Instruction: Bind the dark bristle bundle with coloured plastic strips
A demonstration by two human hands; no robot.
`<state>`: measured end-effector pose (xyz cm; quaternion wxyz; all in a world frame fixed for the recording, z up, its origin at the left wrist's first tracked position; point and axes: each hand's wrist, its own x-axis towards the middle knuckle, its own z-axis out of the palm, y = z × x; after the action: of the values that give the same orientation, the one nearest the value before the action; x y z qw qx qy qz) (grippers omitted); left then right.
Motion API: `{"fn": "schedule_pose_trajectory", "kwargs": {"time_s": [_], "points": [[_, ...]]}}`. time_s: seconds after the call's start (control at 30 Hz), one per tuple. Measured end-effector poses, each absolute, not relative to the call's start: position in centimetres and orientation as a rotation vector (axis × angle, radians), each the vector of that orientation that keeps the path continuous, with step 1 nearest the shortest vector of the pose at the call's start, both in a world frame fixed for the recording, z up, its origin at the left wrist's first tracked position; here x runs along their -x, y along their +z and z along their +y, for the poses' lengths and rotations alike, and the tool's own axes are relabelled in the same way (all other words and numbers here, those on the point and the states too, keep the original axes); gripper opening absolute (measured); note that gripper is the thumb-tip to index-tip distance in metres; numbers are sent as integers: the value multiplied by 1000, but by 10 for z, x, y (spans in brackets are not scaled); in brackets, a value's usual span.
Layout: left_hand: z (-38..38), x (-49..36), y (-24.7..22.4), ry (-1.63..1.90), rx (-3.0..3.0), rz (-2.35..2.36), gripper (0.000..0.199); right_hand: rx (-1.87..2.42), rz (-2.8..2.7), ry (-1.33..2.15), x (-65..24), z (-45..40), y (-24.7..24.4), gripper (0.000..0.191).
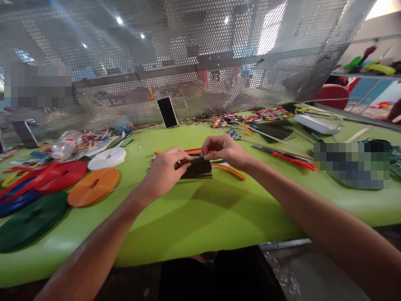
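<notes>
Between my two hands, just above the table, is a dark sheet (200, 168) cut into thin strips along its lower edge. My left hand (167, 169) pinches its left side between thumb and fingers. At its upper right, the thumb and fingertips of my right hand (224, 150) close on the same sheet. Coloured strips lie behind and under it, partly hidden by the hands; an orange strip (233, 170) curves out to the right.
Rolls of ribbon lie at the left: white (120, 155), orange (106, 177), red (75, 173) and dark green (53, 209). A phone (167, 112) leans against the perforated metal screen (188, 83). On the right are a red-handled tool (294, 162), a white power strip (318, 124) and woven pieces (274, 113).
</notes>
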<state>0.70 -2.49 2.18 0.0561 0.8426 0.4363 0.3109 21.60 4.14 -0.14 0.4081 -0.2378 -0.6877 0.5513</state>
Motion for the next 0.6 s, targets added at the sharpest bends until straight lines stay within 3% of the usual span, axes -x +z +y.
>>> {"fn": "schedule_pose_trajectory", "kwargs": {"time_s": [0.2,0.6], "points": [[-21,-12,9,1087,-2470,1281,3,648,-1737,1317,-216,41,-3,17],[-21,-19,-3,1062,-2632,1312,15,708,-1887,1297,-219,44,-2,14]]}}
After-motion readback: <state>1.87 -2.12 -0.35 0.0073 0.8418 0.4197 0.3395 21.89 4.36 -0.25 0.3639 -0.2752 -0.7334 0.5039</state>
